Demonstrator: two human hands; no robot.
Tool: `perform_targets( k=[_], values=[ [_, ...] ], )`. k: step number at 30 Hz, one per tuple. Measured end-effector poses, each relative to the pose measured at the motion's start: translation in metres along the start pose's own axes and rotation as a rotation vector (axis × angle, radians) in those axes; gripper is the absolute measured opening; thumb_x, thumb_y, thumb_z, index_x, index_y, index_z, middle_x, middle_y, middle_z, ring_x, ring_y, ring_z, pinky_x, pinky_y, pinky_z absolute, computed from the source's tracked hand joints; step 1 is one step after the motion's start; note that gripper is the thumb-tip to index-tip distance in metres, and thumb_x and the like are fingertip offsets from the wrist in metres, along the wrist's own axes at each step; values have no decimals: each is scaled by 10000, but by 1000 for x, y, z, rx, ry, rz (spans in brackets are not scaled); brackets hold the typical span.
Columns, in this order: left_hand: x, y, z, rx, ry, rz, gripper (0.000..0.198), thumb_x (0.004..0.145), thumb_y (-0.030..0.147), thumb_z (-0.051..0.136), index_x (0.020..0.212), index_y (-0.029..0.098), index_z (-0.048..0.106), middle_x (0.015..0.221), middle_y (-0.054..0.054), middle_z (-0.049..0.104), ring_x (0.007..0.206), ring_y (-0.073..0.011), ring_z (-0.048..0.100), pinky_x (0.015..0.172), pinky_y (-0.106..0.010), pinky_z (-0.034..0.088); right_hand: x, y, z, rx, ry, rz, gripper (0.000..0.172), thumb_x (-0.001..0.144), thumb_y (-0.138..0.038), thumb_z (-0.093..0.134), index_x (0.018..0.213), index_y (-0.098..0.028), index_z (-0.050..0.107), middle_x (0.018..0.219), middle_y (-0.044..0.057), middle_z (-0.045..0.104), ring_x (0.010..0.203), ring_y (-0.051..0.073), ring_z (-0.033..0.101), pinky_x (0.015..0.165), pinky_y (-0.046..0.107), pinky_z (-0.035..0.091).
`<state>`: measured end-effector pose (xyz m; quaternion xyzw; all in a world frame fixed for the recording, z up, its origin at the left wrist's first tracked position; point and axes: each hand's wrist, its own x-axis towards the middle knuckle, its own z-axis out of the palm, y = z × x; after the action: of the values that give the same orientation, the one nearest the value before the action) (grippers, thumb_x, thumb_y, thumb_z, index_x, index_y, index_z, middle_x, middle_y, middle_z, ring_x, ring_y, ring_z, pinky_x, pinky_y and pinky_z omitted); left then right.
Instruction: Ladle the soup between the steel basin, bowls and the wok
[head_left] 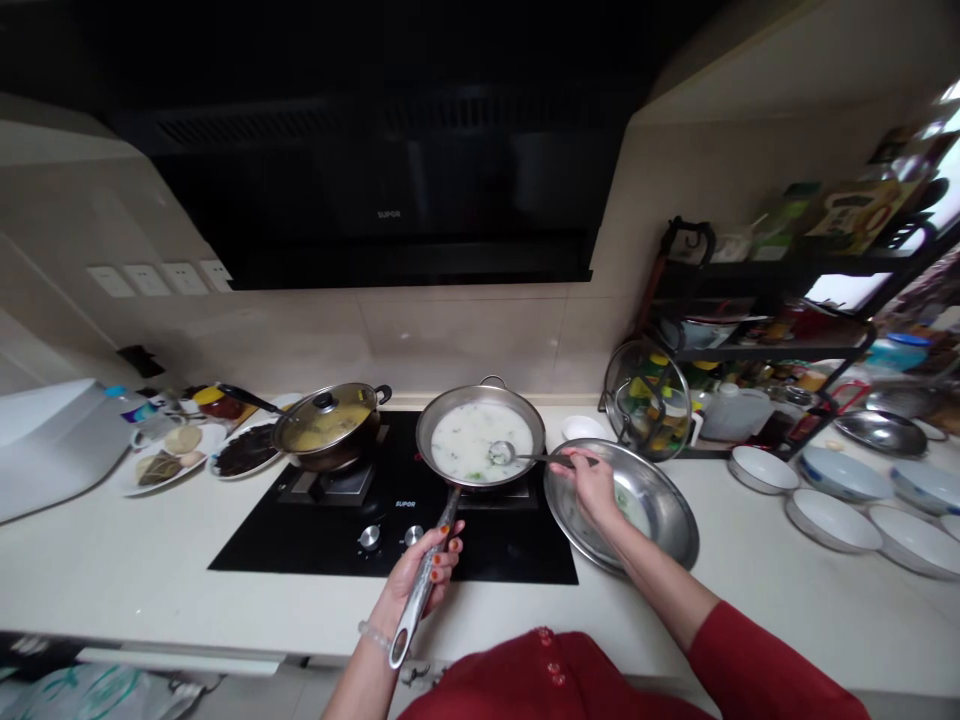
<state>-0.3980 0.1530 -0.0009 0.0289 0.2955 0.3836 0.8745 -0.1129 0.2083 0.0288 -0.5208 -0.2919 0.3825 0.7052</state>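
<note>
My left hand (430, 568) is wrapped round the long metal handle of a frying pan (536, 420), which sits on the right burner of the black cooktop (315, 540). White, milky soup (472, 430) with green bits fills the pan. In my right hand (592, 485) is the handle of a ladle (501, 453), whose bowl rests in the soup near the pan's front right. Under my right forearm stands a wide steel basin (679, 530) with some whitish liquid and green bits inside.
On the left burner is a glass-lidded pot (326, 430) with yellowish contents. Plates of food (244, 450) stand farther left. A small white bowl (583, 428), a leaning glass lid (646, 400), a black rack (765, 350) and several white bowls (832, 520) are to the right. A range hood (390, 200) hangs overhead.
</note>
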Motion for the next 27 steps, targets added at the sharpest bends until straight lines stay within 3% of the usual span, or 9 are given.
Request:
perform_targets(
  k=[12, 21, 27],
  values=[
    [-2, 1, 0, -11, 16, -12, 245, 923, 177, 416, 1122, 69, 510, 719, -4, 469, 420, -1, 366, 317, -78, 280, 3, -12, -6, 125, 45, 52, 82, 623, -191, 650, 693, -168, 614, 735, 4, 647, 530, 145, 673, 577, 245, 569],
    [-2, -1, 2, -14, 26, 18, 251, 930, 175, 393, 1124, 64, 508, 722, -10, 472, 420, -4, 380, 319, -79, 291, 3, -16, -10, 141, 70, 53, 53, 618, -179, 639, 665, -174, 615, 717, -2, 636, 510, 142, 656, 567, 252, 571],
    [-2, -1, 1, -13, 25, 10, 250, 935, 176, 384, 1118, 63, 511, 716, -11, 476, 416, -1, 376, 319, -72, 291, 1, -22, -17, 124, 55, 50, 41, 606, -203, 643, 640, -194, 621, 725, 14, 652, 560, 168, 658, 641, 308, 586]
  ],
)
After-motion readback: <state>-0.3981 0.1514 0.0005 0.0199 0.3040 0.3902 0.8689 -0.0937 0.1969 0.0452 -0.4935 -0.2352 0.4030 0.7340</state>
